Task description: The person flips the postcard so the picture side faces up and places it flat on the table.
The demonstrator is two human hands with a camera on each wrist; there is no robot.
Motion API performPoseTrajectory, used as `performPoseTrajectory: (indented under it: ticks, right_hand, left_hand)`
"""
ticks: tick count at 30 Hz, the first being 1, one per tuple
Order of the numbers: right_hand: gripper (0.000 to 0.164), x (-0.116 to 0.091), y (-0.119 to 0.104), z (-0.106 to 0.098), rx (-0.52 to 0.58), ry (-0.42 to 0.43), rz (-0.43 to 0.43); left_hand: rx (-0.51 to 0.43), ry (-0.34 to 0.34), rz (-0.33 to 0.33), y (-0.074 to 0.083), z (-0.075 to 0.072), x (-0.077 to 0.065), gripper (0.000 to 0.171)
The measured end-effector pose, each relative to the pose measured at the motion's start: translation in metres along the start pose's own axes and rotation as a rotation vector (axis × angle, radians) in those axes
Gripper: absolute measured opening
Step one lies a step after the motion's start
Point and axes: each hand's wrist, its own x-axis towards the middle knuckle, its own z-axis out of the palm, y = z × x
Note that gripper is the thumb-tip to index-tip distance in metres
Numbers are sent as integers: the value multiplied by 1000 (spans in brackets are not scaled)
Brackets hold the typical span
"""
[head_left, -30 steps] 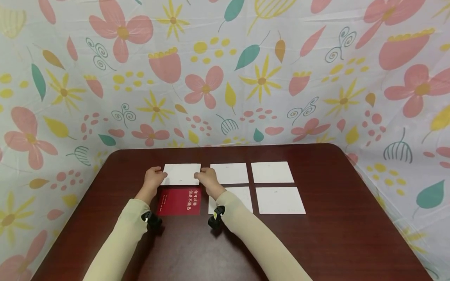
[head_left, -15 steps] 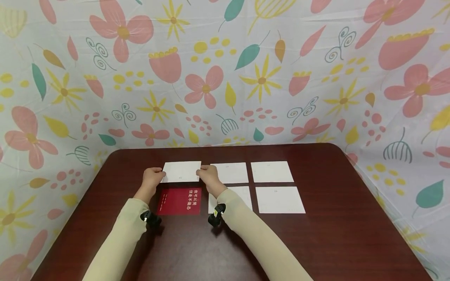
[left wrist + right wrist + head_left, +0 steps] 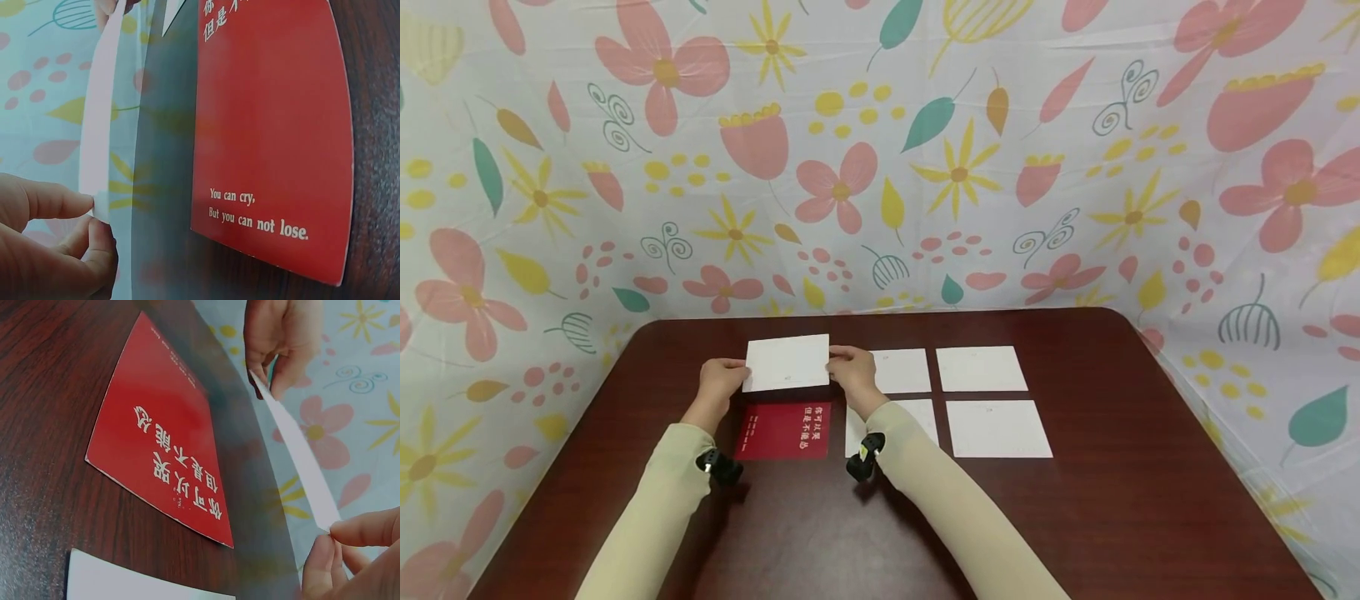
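Between both hands a white card [image 3: 787,362] is held up off the table, its near face blank but for a tiny mark. My left hand [image 3: 718,385] pinches its left edge between thumb and fingers, while my right hand [image 3: 854,377] pinches the right edge. In the left wrist view the card [image 3: 100,119] appears nearly edge-on, above the tabletop. Just nearer to me lies a red card [image 3: 785,432] with white Chinese characters. The left wrist view also shows English words on that red card [image 3: 275,137].
To the right lie several white cards in two rows, among them a back right card [image 3: 981,369] and a front right card [image 3: 998,429]. My right hand partly covers the ones beside it. A flower-patterned cloth [image 3: 880,167] hangs behind the dark wooden table [image 3: 820,533].
Both hands have raised the white card from low over the table and tilted it up, so more of its face shows. The red card and the other white cards stay put.
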Motion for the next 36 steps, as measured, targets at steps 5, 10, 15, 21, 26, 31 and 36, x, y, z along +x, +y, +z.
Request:
performPoseTrajectory:
  ticks: [5, 10, 15, 21, 26, 31, 36]
  right_hand:
    - [25, 1, 0, 0, -11, 41, -4]
    - [22, 2, 0, 2, 23, 67, -11]
    - [21, 5, 1, 3, 49, 84, -9]
    - [22, 9, 2, 2, 95, 77, 37]
    - [27, 7, 0, 1, 108, 55, 34]
    - [32, 5, 2, 0, 49, 15, 28]
    - [34, 5, 6, -1, -31, -4, -18]
  left_hand:
    - [-43, 10, 17, 1, 0, 0, 34]
    - [-89, 28, 51, 0, -2, 1, 27]
    - [-100, 30, 86, -1, -6, 3, 26]
    - [-129, 0, 66, -1, -9, 3, 36]
    - [-163, -25, 33, 1, -11, 1, 59]
    - [-112, -31, 31, -1, -11, 1, 44]
    - [-12, -37, 38, -3, -7, 2, 36]
